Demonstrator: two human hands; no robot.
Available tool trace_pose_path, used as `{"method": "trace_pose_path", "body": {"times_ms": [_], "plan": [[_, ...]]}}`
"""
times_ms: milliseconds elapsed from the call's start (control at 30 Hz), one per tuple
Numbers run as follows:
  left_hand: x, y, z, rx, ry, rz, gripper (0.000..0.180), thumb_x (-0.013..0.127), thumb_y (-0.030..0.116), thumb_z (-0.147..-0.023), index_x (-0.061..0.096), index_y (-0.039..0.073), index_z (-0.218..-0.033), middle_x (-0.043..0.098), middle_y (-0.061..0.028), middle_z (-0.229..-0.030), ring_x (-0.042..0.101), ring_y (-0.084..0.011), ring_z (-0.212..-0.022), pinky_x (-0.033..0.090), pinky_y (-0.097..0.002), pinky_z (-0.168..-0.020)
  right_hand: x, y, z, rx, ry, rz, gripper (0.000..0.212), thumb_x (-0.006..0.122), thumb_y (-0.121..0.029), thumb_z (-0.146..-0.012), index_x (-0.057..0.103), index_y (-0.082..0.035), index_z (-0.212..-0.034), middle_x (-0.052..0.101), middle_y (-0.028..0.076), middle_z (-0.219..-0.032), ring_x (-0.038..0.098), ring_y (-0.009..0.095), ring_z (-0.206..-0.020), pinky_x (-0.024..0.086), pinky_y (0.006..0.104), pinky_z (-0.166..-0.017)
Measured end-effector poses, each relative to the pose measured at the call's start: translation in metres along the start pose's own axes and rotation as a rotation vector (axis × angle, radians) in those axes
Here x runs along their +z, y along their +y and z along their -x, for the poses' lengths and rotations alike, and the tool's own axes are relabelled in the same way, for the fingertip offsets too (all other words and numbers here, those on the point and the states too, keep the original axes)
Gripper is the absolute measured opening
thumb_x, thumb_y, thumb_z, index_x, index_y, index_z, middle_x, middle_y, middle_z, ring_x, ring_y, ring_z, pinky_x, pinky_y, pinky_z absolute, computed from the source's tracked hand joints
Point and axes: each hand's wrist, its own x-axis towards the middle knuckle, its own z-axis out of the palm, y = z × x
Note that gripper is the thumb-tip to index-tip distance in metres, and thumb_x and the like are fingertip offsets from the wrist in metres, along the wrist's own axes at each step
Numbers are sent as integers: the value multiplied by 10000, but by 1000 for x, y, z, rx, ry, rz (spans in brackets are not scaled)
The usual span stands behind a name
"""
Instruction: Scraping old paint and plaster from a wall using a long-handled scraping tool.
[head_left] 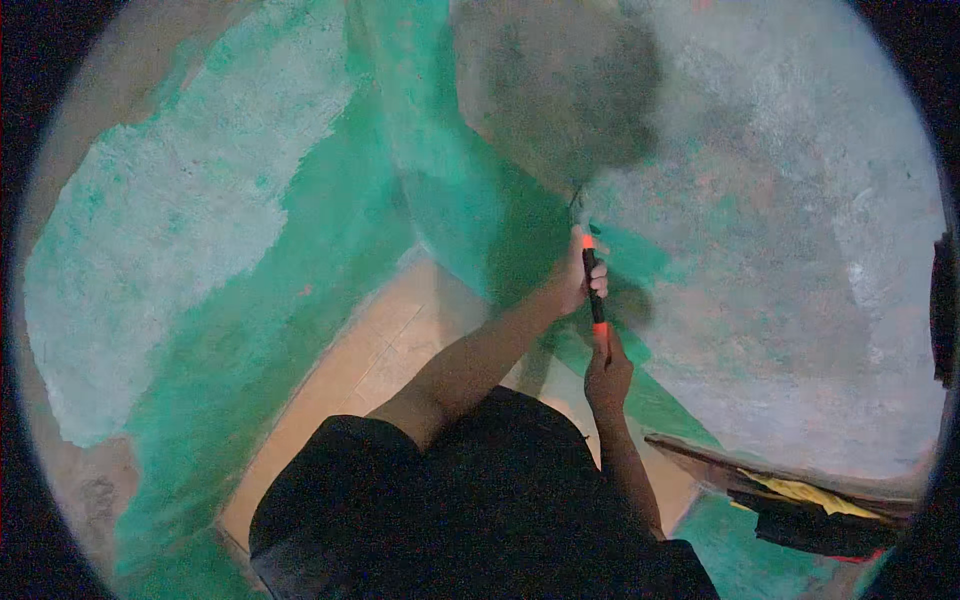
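Both my hands are closed around one long-handled hand tool (590, 268) with a black grip and orange bands. My left hand (572, 285) wraps the upper part of the handle, its fingertips showing on the right side. Lower down, my right hand (608, 378) grips the handle's bottom end. A thin metal head points up at the wall (620, 262); its exact shape is too blurred to tell, though it looks like a scraper. Around the tip, green paint meets a pale, patchy grey-white area.
To the left, another wall face (200, 200) has green paint with a large pale patch. Light tan floor tiles (350, 370) lie below the corner. At lower right, a dark ledge (700, 455) juts out, with yellow and black items (815, 500) on or beside it.
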Motion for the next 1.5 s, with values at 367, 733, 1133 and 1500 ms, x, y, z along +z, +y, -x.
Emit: {"method": "trace_pose_path", "body": {"times_ms": [367,733,1133,1500], "plan": [[-4,36,-4,59,101,-119,652,339,732,-915,500,106,-1006,408,11,-592,424,-154,-496,422,-366,-526,28,18,-24,-76,-48,-134,370,493,-349,-1013,626,-35,-1156,612,128,-759,594,263,-643,466,385,-600],[127,-9,6,-233,-337,-211,544,421,700,-920,417,158,-975,419,11,-636,438,-146,-531,429,-349,-602,-86,7,30,402,-431,-1452,435,527,-446,-977,445,-95,-1222,478,26,-659,458,136,-471,357,285,-390],[123,0,-2,-243,-482,-23,425,475,588,-960,451,168,-1019,399,29,-660,389,-117,-570,361,-300,-571,-92,0,22,289,-329,-1069,552,464,-499,-988,423,-87,-1353,478,27,-671,460,128,-490,368,273,-422],[106,90,15,-234,-397,-295,568,386,640,-969,399,129,-721,339,30,-616,371,-129,-584,377,-284,-636,-13,-67,-1,321,-187,-1041,498,412,-410,-1030,443,-37,-1358,448,24,-585,406,126,-428,348,278,-409]]}}
